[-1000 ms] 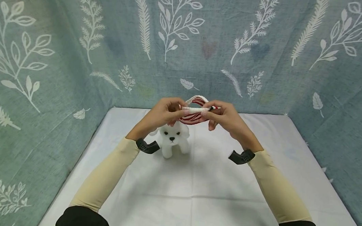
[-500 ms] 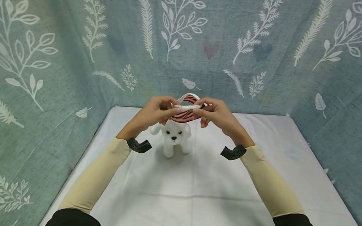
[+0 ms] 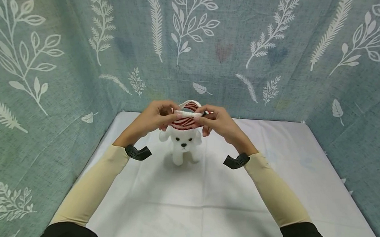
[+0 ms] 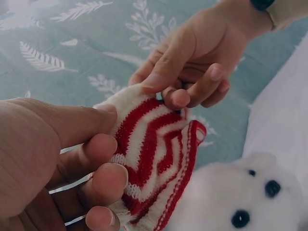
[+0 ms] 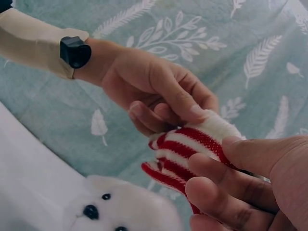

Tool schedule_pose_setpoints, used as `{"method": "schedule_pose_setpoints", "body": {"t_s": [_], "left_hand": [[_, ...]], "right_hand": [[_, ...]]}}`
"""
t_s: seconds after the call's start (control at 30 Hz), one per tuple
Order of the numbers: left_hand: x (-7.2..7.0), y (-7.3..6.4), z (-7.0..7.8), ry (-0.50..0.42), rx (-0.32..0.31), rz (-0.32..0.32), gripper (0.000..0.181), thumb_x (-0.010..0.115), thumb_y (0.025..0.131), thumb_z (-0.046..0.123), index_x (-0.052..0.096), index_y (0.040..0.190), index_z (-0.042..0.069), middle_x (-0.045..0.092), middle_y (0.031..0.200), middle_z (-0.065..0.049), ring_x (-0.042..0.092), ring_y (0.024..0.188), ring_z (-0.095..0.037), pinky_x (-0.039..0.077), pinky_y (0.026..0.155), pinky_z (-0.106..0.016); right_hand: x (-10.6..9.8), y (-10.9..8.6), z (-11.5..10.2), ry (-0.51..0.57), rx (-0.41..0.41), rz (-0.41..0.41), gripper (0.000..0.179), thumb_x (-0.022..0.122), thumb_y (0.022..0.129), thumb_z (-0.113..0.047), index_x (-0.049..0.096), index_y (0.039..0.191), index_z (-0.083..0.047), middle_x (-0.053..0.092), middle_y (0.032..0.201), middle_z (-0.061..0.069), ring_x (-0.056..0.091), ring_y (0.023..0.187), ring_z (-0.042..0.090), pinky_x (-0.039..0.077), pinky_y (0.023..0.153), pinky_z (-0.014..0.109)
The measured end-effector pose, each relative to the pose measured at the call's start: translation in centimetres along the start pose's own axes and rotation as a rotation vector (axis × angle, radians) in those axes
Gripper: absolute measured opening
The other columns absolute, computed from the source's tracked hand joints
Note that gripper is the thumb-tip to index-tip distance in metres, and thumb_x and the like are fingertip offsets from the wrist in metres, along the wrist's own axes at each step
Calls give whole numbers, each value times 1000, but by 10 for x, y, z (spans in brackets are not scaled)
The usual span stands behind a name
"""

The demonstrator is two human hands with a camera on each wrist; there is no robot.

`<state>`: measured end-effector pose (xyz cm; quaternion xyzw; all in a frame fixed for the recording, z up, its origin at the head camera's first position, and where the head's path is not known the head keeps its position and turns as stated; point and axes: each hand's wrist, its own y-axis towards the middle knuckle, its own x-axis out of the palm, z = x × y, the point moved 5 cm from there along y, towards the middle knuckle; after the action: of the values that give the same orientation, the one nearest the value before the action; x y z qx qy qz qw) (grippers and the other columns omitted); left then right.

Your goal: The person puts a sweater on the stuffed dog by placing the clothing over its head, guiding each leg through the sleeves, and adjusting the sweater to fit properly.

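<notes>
Between both hands is stretched a small red-and-white striped knit garment [image 3: 185, 124] with a white band along one edge, held up as an open loop. My left hand [image 3: 158, 116] pinches one end of the white band between thumb and fingers. The other end is pinched by my right hand [image 3: 218, 122]. A white plush dog [image 3: 184, 139] stands on the table, facing me, and the garment overlaps the top of its head in the head view. In the left wrist view, the knit [image 4: 154, 144] shows zigzag stripes and a red edge, with the plush dog [image 4: 207, 202] just beyond.
A white cloth [image 3: 205, 191] with fold creases covers the table. Grey-green curtains [image 3: 224, 77] printed with white leaves close in the back and both sides. Each wrist wears a black camera mount [image 3: 138, 152].
Both hands have moved left together with the knit garment, from right of the plush dog's head to in line with it. The grip at both ends is the same. The dog stays put.
</notes>
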<state>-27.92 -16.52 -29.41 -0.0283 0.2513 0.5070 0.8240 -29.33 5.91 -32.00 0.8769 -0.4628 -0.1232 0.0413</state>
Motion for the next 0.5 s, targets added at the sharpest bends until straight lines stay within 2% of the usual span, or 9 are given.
{"method": "schedule_pose_setpoints", "body": {"t_s": [0.2, 0.3, 0.5], "left_hand": [[-3, -7, -9, 6, -35, -1, 23, 72, 99, 32, 72, 113, 14, 56, 82, -33, 51, 54, -30, 47, 49, -37], [-5, -10, -13, 11, -50, -6, 23, 71, 99, 33, 72, 113, 15, 58, 80, -28, 51, 54, -33, 48, 49, -37], [-6, -15, -20, 16, -91, -18, 25, 72, 99, 34, 72, 112, 13, 60, 77, -18, 51, 56, -36, 50, 51, -39]], "right_hand": [[8, 2, 7, 6, 9, -33, 23, 69, 101, -21, 66, 120, -8, 73, 99, 27, 64, 59, 31, 55, 59, 39], [12, 4, 11, 14, 15, -53, 23, 68, 102, -20, 65, 121, -8, 73, 99, 26, 64, 59, 31, 56, 59, 39], [19, 5, 15, 0, 36, -73, 23, 67, 103, -23, 66, 122, -10, 74, 101, 24, 60, 66, 50, 56, 60, 40]]}}
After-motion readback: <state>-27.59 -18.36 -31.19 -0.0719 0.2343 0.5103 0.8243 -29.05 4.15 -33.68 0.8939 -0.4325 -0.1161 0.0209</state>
